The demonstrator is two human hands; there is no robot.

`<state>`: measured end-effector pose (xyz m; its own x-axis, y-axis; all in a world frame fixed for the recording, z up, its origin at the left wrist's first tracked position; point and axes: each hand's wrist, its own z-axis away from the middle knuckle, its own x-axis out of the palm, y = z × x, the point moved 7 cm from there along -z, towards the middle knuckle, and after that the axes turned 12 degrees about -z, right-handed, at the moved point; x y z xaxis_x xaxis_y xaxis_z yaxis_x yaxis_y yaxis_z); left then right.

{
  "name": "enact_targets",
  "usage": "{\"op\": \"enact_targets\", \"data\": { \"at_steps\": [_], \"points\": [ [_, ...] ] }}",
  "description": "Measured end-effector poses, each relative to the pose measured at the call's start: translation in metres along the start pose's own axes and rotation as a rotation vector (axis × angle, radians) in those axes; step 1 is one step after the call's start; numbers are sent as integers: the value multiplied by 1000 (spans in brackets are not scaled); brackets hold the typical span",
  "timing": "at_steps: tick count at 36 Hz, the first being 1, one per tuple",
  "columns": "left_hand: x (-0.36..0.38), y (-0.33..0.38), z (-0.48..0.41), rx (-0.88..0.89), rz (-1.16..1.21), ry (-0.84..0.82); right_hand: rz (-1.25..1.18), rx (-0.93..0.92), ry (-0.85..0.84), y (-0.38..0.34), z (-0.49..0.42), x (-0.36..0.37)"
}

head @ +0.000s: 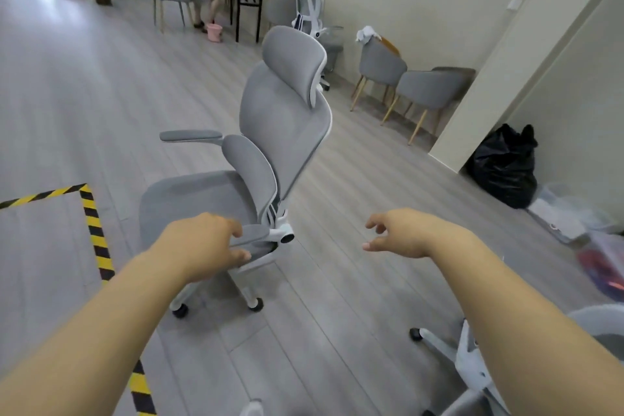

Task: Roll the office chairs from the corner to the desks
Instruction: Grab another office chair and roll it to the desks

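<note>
fingers (233,227) of left hand (206,246) curl round the office chair's (283,132) armrest (257,236) (thumb underneath); right hand (401,234) hovers empty, relaxed.

grey mesh office chair (283,132) is standing upright on its casters mid-floor, white base of a second chair (469,358) poking in lower right

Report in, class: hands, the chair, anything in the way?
Left hand grips the near armrest of the grey chair. Right hand open, holding nothing. Second chair low right, apart; striped tape on the floor left.
</note>
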<state>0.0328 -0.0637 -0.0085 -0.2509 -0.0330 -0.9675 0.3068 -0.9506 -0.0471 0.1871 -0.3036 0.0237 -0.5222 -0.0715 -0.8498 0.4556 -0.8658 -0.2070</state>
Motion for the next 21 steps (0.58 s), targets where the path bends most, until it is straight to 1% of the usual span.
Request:
{"op": "enact_targets", "data": {
  "at_steps": [5,10,17,21],
  "points": [
    [-20,8,-67,-6,-16,48,-13,-36,-6,9,-70,-32],
    [-49,19,-145,15,34,126,-6,-37,9,21,-134,-73],
    [-89,52,-243,117,45,159,-42,12,1,50,-199,-125],
    [-109,74,-290,141,86,203,-63,15,16,69,-232,-146]
  ]
}}
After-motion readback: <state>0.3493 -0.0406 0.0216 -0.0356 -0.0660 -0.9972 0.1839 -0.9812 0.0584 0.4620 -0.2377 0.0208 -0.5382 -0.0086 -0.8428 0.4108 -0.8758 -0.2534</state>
